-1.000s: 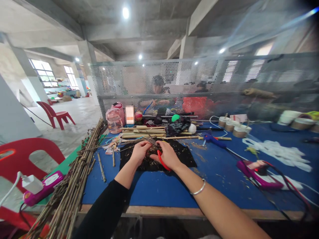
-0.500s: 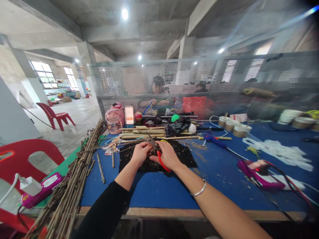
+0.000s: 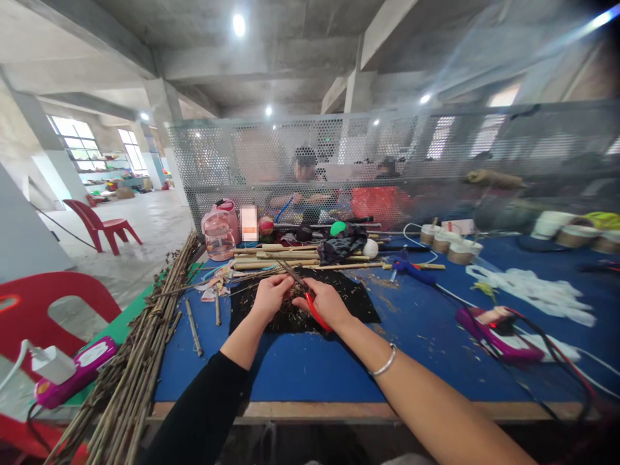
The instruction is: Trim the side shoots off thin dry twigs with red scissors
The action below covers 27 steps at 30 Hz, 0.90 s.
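Note:
My right hand (image 3: 328, 302) grips red-handled scissors (image 3: 314, 312), their blades pointing up and left over a black cloth (image 3: 356, 300) strewn with small cuttings. My left hand (image 3: 269, 297) is closed in a pinch on a thin twig (image 3: 227, 276) that runs off to the left, right beside the scissor blades. Both hands meet over the middle of the cloth, on a blue-topped table (image 3: 300, 368). A silver bangle (image 3: 385, 363) sits on my right wrist.
A long bundle of twigs (image 3: 140, 349) lies along the table's left edge. Bamboo sticks (image 3: 271, 258), a pink bottle (image 3: 220, 234), tape rolls (image 3: 448, 244), a blue glue gun (image 3: 409, 268) and a purple tool (image 3: 498, 332) with cables surround the cloth. People sit behind a mesh screen (image 3: 387, 155). Red chairs stand left.
The scissors' blades have closed in toward the twig at my left fingers. The view has shifted slightly; both hands stay over the cloth.

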### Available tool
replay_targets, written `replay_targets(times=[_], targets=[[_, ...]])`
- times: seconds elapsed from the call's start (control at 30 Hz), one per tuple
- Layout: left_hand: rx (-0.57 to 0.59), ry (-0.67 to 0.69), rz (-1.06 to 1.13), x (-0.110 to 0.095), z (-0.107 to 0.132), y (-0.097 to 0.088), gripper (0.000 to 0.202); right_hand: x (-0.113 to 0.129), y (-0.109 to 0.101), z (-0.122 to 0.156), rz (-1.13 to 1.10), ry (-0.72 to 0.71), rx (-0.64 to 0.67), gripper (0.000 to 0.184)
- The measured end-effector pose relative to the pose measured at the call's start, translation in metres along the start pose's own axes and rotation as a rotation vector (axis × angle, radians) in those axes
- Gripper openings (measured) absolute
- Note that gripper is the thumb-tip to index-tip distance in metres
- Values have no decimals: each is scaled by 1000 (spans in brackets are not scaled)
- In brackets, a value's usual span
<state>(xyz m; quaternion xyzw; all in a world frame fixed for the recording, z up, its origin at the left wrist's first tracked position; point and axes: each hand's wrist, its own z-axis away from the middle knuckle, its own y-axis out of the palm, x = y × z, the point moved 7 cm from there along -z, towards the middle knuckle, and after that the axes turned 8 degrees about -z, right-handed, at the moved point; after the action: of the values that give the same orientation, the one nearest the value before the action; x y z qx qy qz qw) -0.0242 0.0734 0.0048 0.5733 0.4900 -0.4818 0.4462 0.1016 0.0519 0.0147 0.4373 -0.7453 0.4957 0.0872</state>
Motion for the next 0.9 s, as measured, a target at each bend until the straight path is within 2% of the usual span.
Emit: replay_targets(times=[0.27,0.47,0.67,0.9], targets=[[-68,-104,52,7,0,-7,30,-3,-4,1,62,84,11,41],[-25,-135,144,14,-5,-5,30,-8,-2,2,108,102,-2,48],[-32,-123,153,14,-6,-5,30,-3,1,1,127,13,-11,50],[-122,-16,-12,2,-2,-7,17,3,1,0,131,-77,-50,56]])
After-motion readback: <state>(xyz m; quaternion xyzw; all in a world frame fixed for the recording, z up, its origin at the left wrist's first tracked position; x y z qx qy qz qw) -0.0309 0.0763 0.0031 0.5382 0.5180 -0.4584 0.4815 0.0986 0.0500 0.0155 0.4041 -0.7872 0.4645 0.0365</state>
